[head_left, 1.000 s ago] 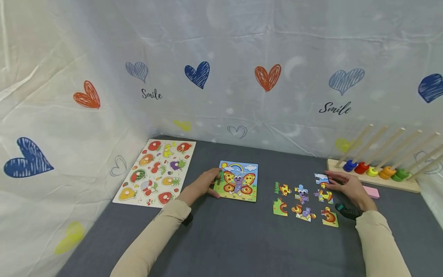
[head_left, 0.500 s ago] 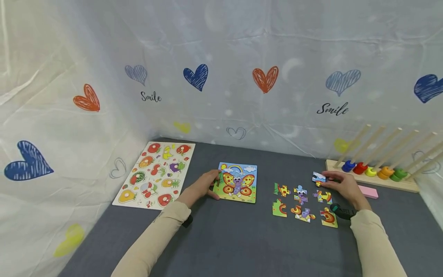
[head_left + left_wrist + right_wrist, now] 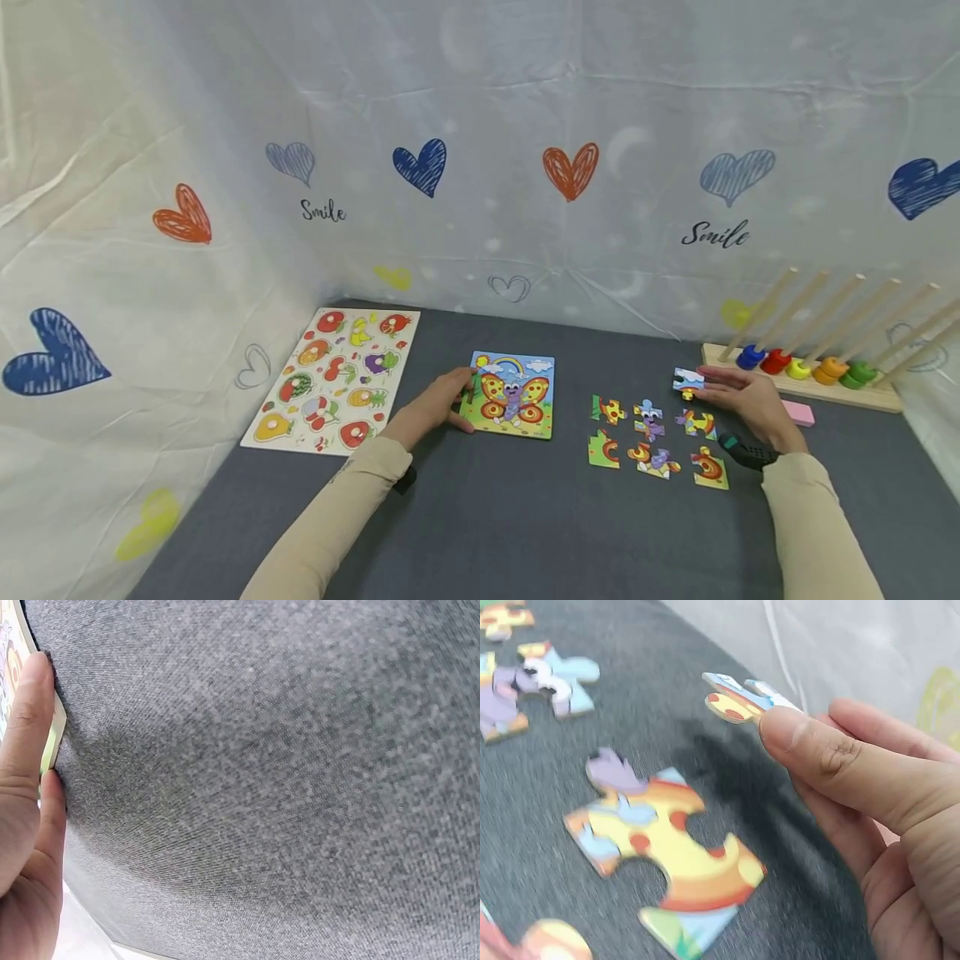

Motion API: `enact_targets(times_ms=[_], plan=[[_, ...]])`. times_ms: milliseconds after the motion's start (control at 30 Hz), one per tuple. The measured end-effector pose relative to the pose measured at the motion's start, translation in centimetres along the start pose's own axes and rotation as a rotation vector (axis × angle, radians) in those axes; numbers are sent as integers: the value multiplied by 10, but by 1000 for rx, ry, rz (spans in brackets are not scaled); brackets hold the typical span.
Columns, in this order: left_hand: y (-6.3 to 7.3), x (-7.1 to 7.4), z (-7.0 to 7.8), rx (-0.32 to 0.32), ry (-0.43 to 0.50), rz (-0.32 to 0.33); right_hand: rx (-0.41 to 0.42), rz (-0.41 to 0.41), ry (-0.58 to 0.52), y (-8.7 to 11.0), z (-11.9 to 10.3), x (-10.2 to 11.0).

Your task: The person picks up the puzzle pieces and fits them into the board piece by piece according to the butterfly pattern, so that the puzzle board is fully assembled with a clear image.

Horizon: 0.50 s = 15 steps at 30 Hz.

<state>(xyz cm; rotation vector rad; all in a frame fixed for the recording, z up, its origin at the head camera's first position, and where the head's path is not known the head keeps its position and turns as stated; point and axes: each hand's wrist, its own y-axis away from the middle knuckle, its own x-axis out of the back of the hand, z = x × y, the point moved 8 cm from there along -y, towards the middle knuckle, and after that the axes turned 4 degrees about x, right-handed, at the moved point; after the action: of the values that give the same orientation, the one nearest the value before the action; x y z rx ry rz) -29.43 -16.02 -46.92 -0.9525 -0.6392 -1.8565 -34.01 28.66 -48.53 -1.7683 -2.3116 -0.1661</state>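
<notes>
On the left, a square butterfly puzzle board (image 3: 512, 400) lies on the table. My left hand (image 3: 435, 404) holds it by its left edge; in the left wrist view the fingertips (image 3: 34, 671) touch the board's rim. My right hand (image 3: 750, 404) pinches a jigsaw piece (image 3: 739, 701) with sky and a yellow spotted part, thumb on its near side. A shadow below shows the piece is off the table. Near it lies a yellow and orange wing piece (image 3: 664, 844). Several other jigsaw pieces, such as the purple butterfly-head piece (image 3: 648, 421), lie loosely in rows.
A fruit puzzle board (image 3: 333, 379) lies at the far left. At the back right stands a wooden peg stand (image 3: 806, 379) with coloured rings and tall pegs. A pink block (image 3: 798, 412) sits behind my right hand. A white printed curtain (image 3: 510, 208) hangs behind the table.
My right hand has lifted the sky piece and moved slightly left with it. My left hand has stayed on the butterfly board. The whole head view has shifted a little.
</notes>
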Motion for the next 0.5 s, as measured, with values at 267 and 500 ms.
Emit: enact_targets(times_ms=[267,500], plan=[[-3,-1,-4,23,-16,0,19,7,-76,-8,-7,-24],[-3,0,-2,29,-8,1,39,-6,-120,-16,-9,-50]])
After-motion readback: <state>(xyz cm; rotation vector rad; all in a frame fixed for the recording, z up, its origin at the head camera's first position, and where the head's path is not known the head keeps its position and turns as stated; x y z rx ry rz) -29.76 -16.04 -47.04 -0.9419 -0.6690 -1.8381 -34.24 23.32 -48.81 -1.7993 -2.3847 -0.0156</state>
